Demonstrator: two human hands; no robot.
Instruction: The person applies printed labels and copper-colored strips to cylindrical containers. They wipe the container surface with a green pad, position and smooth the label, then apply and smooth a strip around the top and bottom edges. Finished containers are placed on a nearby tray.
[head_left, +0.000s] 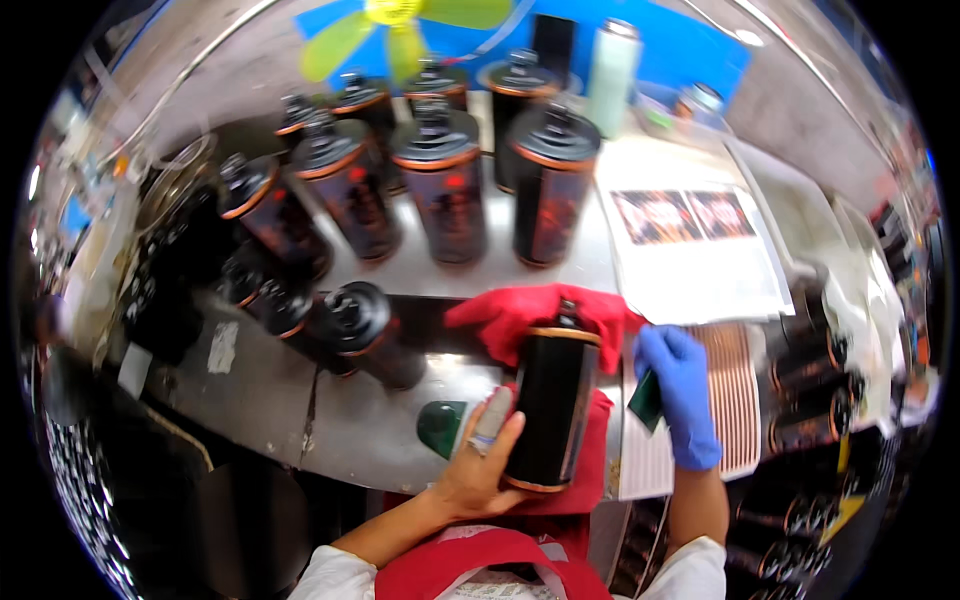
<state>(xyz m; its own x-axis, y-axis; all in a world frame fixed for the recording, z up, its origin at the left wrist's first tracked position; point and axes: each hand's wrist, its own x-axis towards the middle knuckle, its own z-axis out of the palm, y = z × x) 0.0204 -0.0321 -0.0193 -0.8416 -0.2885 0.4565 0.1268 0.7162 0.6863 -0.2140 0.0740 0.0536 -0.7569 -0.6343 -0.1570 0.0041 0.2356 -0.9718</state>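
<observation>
My left hand, bare with wrapped fingertips, grips the lower left side of a black bottle with copper-coloured edges and a narrow neck. The bottle leans at the near edge of the metal bench, over a red cloth that is bunched behind and under it. To the right of the bottle, my right hand wears a blue glove and pinches a small dark green flat piece. That piece is apart from the bottle. A rounded dark green object lies just left of my left hand; its kind is unclear.
Several similar bottles stand on a metal platform ahead, with more at the left. Printed sheets lie at the right, above a striped pad. Behind are a pale green flask and a fan. More bottles lie right.
</observation>
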